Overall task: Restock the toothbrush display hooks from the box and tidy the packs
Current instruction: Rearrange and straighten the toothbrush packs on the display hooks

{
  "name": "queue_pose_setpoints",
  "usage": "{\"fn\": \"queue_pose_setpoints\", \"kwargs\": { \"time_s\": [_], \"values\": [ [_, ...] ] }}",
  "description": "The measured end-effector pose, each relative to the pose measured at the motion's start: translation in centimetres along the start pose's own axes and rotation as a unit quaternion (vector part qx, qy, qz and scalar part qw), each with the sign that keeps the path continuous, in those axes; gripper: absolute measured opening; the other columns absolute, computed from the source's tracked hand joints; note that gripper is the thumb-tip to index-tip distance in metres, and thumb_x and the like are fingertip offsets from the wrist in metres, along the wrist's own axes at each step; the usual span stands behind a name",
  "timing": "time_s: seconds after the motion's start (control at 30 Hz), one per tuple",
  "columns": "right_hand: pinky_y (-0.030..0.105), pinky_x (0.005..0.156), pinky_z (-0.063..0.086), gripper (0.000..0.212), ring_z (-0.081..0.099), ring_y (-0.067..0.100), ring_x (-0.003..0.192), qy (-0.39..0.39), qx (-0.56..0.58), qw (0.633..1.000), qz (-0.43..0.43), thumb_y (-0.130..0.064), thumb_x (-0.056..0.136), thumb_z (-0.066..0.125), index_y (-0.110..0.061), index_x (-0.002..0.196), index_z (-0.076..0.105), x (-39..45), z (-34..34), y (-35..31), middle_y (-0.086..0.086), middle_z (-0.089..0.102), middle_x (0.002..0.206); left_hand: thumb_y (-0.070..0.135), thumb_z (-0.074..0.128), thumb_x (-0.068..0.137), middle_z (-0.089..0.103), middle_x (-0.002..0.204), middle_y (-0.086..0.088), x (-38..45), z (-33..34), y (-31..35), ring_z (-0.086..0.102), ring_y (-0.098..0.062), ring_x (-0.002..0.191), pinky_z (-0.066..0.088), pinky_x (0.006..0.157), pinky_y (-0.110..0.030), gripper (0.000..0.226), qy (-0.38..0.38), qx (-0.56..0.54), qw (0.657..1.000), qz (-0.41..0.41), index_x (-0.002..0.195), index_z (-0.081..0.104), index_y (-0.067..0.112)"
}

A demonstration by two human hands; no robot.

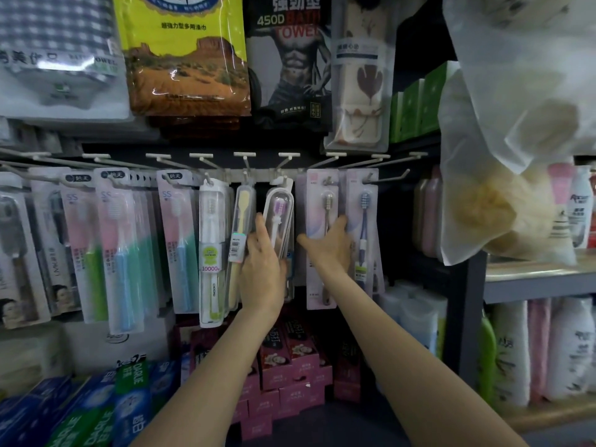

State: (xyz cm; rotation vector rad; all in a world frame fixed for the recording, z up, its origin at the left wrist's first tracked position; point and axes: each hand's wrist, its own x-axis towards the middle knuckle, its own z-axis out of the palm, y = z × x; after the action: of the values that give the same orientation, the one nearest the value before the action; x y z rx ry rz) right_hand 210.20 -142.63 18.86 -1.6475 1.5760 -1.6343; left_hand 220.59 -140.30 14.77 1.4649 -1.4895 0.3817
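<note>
Toothbrush packs (211, 253) hang mid-frame, one reading "10000". Left hand (263, 269) grips the clear purple-brush case (279, 209); right hand (329, 243) lies open, seemingly touching a pink pack (317, 221). "DARLIE" boxes (129, 391) lower left.

Your two arms come in from the bottom of the frame, bare from elbow to wrist with no sleeve showing. Your left hand (262, 267) and right hand (329, 243), at centre frame, wear nothing visible.
</note>
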Motion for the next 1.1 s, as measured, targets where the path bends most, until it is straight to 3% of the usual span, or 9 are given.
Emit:
{"fn": "queue_pose_setpoints", "kwargs": {
  "time_s": [0.2, 0.4, 0.5, 0.6, 0.73, 0.93, 1.1],
  "values": [
    [0.039, 0.102, 0.036, 0.089, 0.033, 0.029, 0.133, -0.060, 0.016, 0.998, 0.018, -0.026, 0.080, 0.071, -0.008, 0.145, 0.012, -1.3, -0.1, 1.5, 0.013, 0.034, 0.144, 0.019, 0.057, 0.091, 0.029, 0.145, -0.015, -0.7, -0.1, 0.7, 0.059, -0.029, 0.102, 0.049, 0.071, -0.034, 0.086, -0.005, -0.050, 0.999, -0.002, 0.148, -0.007, 0.014],
    [0.035, 0.099, 0.040, 0.081, 0.043, 0.028, 0.124, -0.088, 0.037, 0.995, 0.010, -0.020, 0.078, 0.072, -0.006, 0.139, 0.020, -2.4, -0.5, 2.6, 0.013, 0.040, 0.134, 0.019, 0.059, 0.090, 0.022, 0.151, -0.015, -2.1, 0.0, 0.9, 0.044, -0.029, 0.125, 0.044, 0.093, -0.035, 0.090, -0.003, -0.073, 0.997, 0.013, 0.147, -0.010, 0.014],
    [0.026, 0.082, 0.043, 0.064, 0.053, 0.021, 0.105, -0.117, 0.046, 0.992, 0.015, -0.015, 0.081, 0.068, -0.007, 0.131, 0.030, -2.6, -1.0, 2.7, 0.011, 0.052, 0.123, 0.020, 0.058, 0.091, 0.024, 0.149, -0.015, -3.1, 0.1, 0.6, 0.045, -0.027, 0.124, 0.044, 0.092, -0.033, 0.090, -0.007, -0.068, 0.998, 0.004, 0.146, -0.012, 0.015],
    [0.021, 0.073, 0.040, 0.055, 0.049, 0.014, 0.091, -0.105, 0.062, 0.992, 0.015, -0.009, 0.083, 0.064, -0.005, 0.128, 0.032, -2.6, -1.1, 2.8, 0.009, 0.054, 0.115, 0.020, 0.060, 0.090, 0.034, 0.143, -0.013, -3.8, 0.4, 0.4, 0.046, -0.024, 0.120, 0.043, 0.088, -0.028, 0.092, -0.014, -0.057, 0.998, -0.001, 0.145, -0.013, 0.015],
    [0.024, 0.079, 0.041, 0.048, 0.052, 0.022, 0.103, -0.061, 0.039, 0.997, -0.010, -0.010, 0.083, 0.065, -0.003, 0.119, 0.035, -2.7, -0.5, 3.4, 0.015, 0.050, 0.122, 0.024, 0.062, 0.089, 0.040, 0.138, -0.014, -3.6, 0.7, 0.8, 0.049, -0.024, 0.116, 0.045, 0.083, -0.027, 0.093, -0.007, -0.035, 0.999, -0.002, 0.146, -0.010, 0.013],
    [0.025, 0.084, 0.040, 0.052, 0.049, 0.026, 0.112, -0.053, 0.027, 0.998, -0.023, -0.010, 0.083, 0.065, -0.003, 0.123, 0.033, -2.7, -0.5, 3.7, 0.015, 0.045, 0.126, 0.025, 0.065, 0.086, 0.044, 0.135, -0.016, -3.9, 0.8, 1.2, 0.056, -0.030, 0.110, 0.050, 0.079, -0.036, 0.094, -0.011, -0.050, 0.999, -0.012, 0.146, -0.006, 0.011],
    [0.028, 0.083, 0.043, 0.051, 0.050, 0.026, 0.110, -0.054, 0.025, 0.998, -0.015, -0.010, 0.082, 0.065, -0.003, 0.122, 0.034, -2.5, -0.4, 3.6, 0.015, 0.045, 0.126, 0.029, 0.060, 0.089, 0.037, 0.143, -0.008, -3.9, 0.7, 1.3, 0.055, -0.024, 0.113, 0.047, 0.083, -0.030, 0.092, -0.031, -0.055, 0.998, -0.025, 0.147, -0.009, 0.013]
  ]
}}
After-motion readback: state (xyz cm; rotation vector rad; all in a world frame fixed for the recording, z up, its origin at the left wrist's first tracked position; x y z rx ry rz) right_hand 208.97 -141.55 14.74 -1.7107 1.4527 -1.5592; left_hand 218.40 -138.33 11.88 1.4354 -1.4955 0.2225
